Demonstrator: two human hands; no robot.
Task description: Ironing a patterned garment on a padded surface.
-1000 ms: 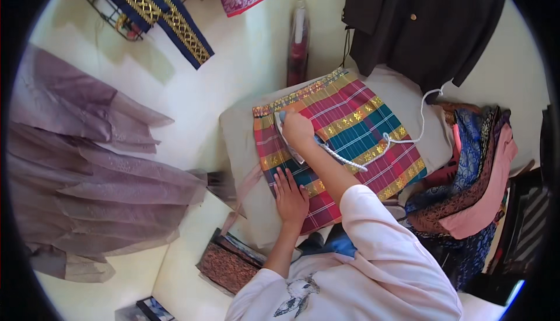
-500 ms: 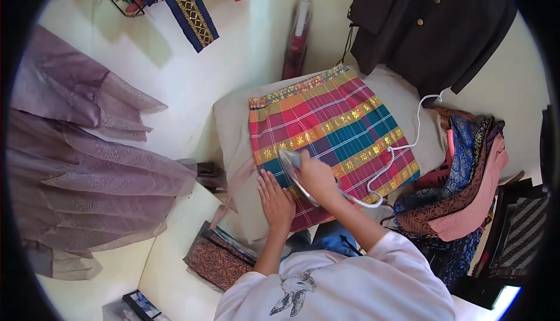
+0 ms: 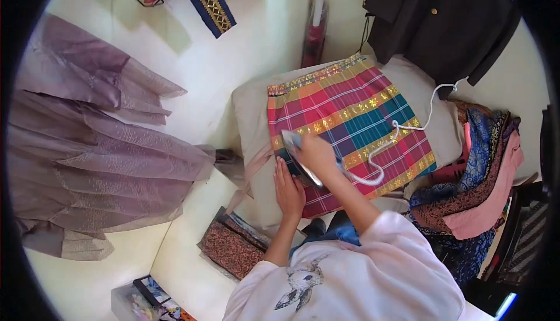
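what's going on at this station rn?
A person is working an iron over a plaid garment spread on a beige padded surface. The right hand grips the iron, near the garment's left edge. The left hand lies flat just beside it, at that edge. The white cord trails across the garment to the right, and a dark jacket hangs beyond.

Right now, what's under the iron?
The checked cloth, which lies on a beige pad. The patch directly below the iron and right hand is covered, so can't be seen.
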